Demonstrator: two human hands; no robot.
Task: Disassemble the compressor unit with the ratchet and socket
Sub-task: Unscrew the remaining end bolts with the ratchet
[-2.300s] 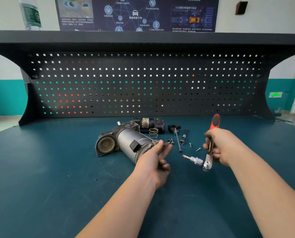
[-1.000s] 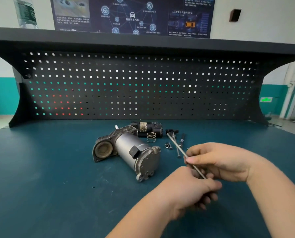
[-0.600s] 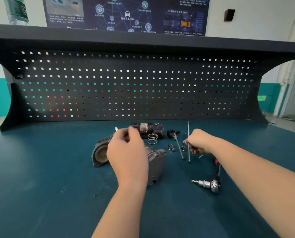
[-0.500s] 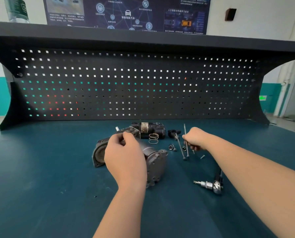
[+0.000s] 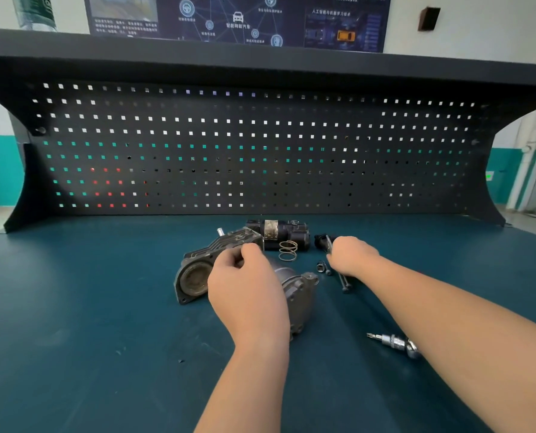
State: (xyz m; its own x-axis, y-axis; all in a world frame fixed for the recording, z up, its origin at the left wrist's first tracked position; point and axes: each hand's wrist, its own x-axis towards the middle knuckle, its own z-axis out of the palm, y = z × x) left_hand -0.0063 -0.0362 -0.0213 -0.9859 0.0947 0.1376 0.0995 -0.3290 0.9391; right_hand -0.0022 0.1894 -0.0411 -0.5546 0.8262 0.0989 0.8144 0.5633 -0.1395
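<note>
On my screen the compressor unit [image 5: 198,270], a ribbed grey metal casting with a round open bore, lay at the centre of the teal desk [image 5: 73,307]. The left hand [image 5: 248,292] rested over its cylindrical body, fingers curled on the housing. At two o'clock from it, the right hand [image 5: 351,256] was closed around a long thin bolt [image 5: 343,282]. The ratchet [image 5: 412,350] with its knurled steel socket [image 5: 391,340] lay at four o'clock, untouched. A wire spring [image 5: 288,250] sat at twelve o'clock, before a black motor [image 5: 279,232].
</note>
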